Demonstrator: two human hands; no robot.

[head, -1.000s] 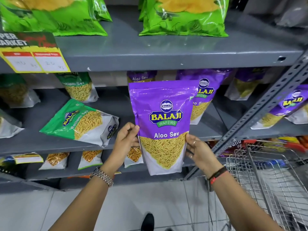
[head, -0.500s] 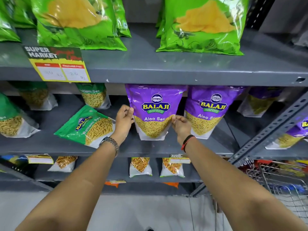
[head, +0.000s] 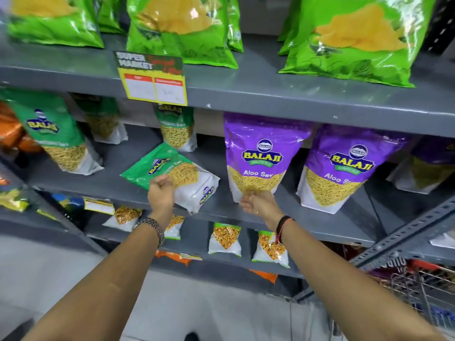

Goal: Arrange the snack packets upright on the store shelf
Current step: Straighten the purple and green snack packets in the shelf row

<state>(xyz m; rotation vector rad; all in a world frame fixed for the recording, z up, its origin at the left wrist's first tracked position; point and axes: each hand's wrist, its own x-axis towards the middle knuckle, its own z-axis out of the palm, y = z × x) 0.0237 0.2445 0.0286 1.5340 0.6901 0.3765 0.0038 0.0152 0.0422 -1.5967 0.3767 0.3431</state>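
A purple Aloo Sev packet [head: 258, 153] stands upright on the grey middle shelf [head: 320, 217], next to a second upright purple packet [head: 344, 166]. My right hand [head: 257, 204] pinches the first packet's bottom edge. To its left a green Ratlami Sev packet [head: 182, 168] lies tilted on its back on the same shelf. My left hand [head: 161, 193] rests on its lower left part with fingers curled over it. Other green packets [head: 56, 139] stand upright further left and behind.
Large green chip bags [head: 344, 40] fill the top shelf, and a yellow price tag [head: 154, 82] hangs from its edge. Small packets [head: 225, 239] stand on the lower shelf. A slanted metal upright [head: 403, 239] and a wire trolley [head: 433, 286] are at the right.
The purple packet went from held in the air to standing on the shelf. My left hand has left it and moved left onto the lying green packet. My right hand stays at its base.
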